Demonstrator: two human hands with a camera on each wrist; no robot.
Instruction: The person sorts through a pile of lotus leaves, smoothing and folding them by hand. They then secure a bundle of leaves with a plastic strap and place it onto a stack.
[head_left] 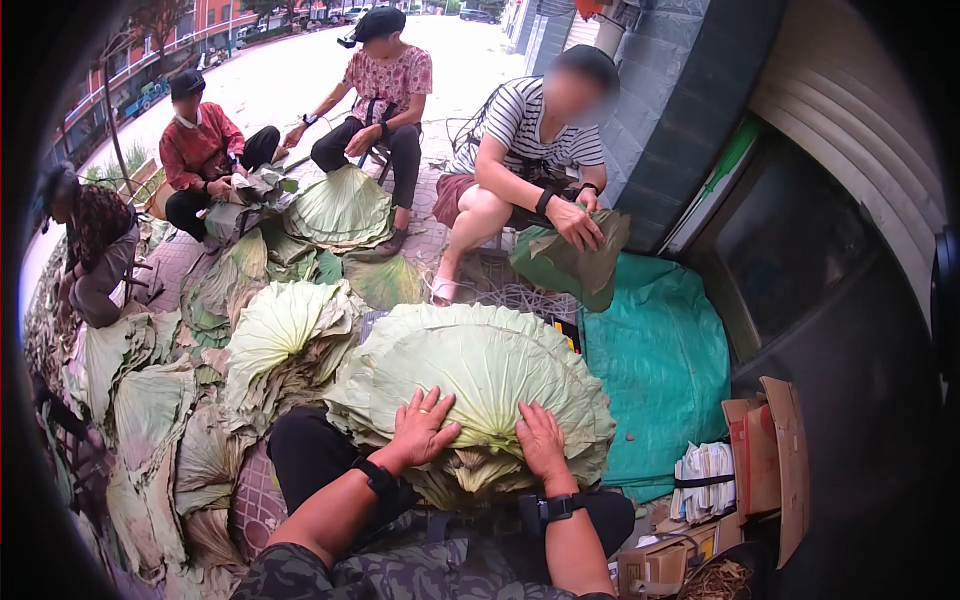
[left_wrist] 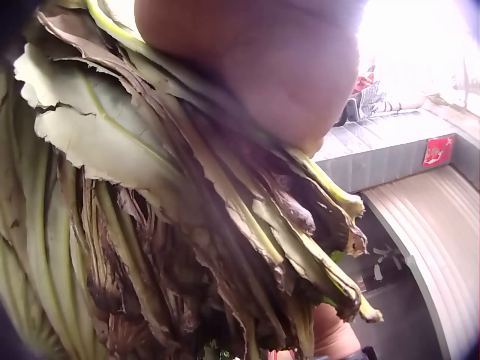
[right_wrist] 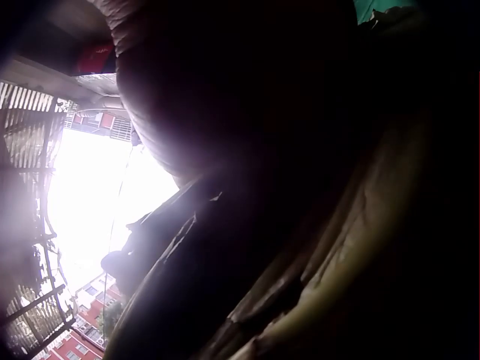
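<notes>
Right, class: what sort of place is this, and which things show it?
Probably an outdoor, street-side work spot: reddish patterned brick paving, a ribbed beige shutter, and a stack of large, pale-green veined leaves.

Leaf stack [head_left: 470,365] showing matt, papery face, raised veins roughening it. Underneath, dry stems [left_wrist: 259,240] looking brittle, fibrous, wrinkled. Green tarp [head_left: 665,360] giving off plastic-like sheen, creases catching light. Cardboard [head_left: 788,455] looking dull, brown, smooth-faced. Paper bundle [head_left: 703,480] showing rough, layered edges. Roller shutter [head_left: 850,85] looking metallic, ribbed, satin. Camouflage sleeve [head_left: 285,572] showing soft matt cloth. Paving [head_left: 258,495] looking gritty, patterned.
</notes>
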